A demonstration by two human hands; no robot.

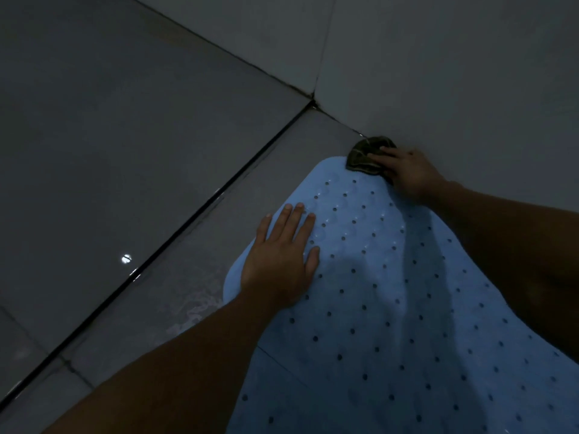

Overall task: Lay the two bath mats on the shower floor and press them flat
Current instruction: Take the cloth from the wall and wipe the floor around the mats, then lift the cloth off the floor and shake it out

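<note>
A light blue bath mat dotted with small holes lies on the grey tiled shower floor, running from the lower right up toward the corner. My left hand lies flat with straight fingers on the mat's left edge. My right hand is at the mat's far end by the wall, its fingers resting on a dark, crumpled object in the corner. I cannot tell whether the fingers grip that object. Only one mat is in view.
Grey tiled walls meet at a corner just beyond the mat. A dark grout line or low step edge runs diagonally to the left of the mat. Wet patches shine on the floor beside the mat.
</note>
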